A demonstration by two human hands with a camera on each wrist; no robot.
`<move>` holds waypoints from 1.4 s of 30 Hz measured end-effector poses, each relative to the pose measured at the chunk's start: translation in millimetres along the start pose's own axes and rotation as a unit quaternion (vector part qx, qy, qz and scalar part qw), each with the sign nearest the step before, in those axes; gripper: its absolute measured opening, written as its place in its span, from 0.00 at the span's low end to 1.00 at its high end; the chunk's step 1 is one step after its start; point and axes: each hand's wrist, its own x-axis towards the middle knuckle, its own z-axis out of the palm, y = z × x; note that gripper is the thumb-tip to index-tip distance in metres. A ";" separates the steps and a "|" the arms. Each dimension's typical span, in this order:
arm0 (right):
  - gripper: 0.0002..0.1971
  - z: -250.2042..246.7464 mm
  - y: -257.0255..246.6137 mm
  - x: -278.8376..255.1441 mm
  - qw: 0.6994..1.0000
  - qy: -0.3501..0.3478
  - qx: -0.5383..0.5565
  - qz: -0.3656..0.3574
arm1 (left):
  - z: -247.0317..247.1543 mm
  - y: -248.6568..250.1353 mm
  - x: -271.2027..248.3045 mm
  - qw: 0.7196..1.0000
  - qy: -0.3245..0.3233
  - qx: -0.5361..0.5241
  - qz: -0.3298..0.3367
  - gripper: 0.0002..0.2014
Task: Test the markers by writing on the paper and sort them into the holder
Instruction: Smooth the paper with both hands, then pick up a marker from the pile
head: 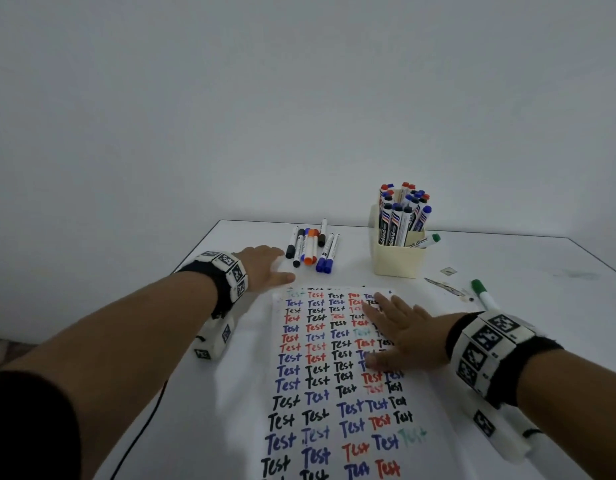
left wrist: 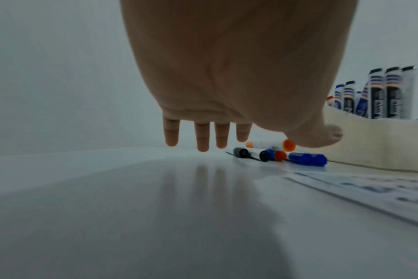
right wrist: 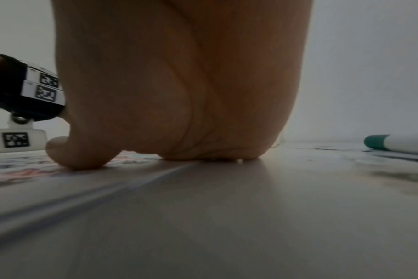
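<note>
A white paper (head: pixel 334 382) covered with "Test" in black, blue, red and green lies in front of me. My right hand (head: pixel 400 332) rests flat on its right side, fingers spread, holding nothing. My left hand (head: pixel 265 268) hovers open just left of a group of loose markers (head: pixel 311 245) with black, blue and orange caps. In the left wrist view the straight fingers (left wrist: pixel 202 137) hang above the table beside the markers (left wrist: pixel 279 152). A cream holder (head: pixel 400 258) full of upright markers stands behind the paper.
A green-capped marker (head: pixel 483 294) lies right of the paper, also in the right wrist view (right wrist: pixel 399 144). Another green marker (head: pixel 429 240) lies by the holder. A small scrap (head: pixel 447 270) and smudges mark the table at right. A black cable (head: pixel 140 434) runs off the left edge.
</note>
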 end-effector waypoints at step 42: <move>0.49 -46.8 -45.4 -32.3 0.894 0.240 0.373 -0.068 | -43.9 42.2 -104.2 0.942 0.149 -0.262 0.149 0.10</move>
